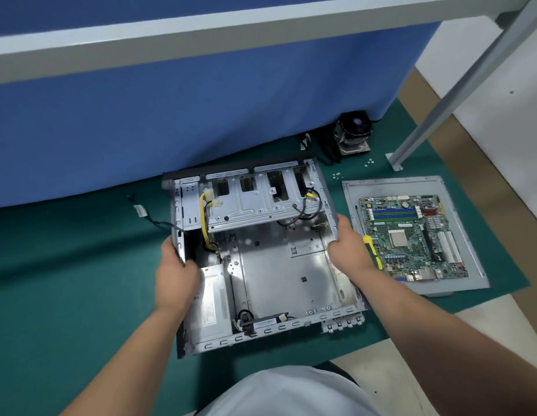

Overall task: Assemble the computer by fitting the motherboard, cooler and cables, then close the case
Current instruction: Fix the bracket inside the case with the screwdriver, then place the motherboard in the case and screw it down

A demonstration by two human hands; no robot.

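One open case [261, 265], one motherboard [411, 238], one side panel [354, 193] under it, one cooler [352, 132], one power supply [211, 301], one screwdriver [372, 250], two hands, left [175, 277] and right [348, 247]. Two small clusters of screws [337, 175]; exact number unclear.

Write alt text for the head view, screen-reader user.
A person's left hand and right hand grip the side walls of an open, empty computer case on a green mat. The motherboard lies on the side panel to the right.

office: blue desk partition [201, 115].
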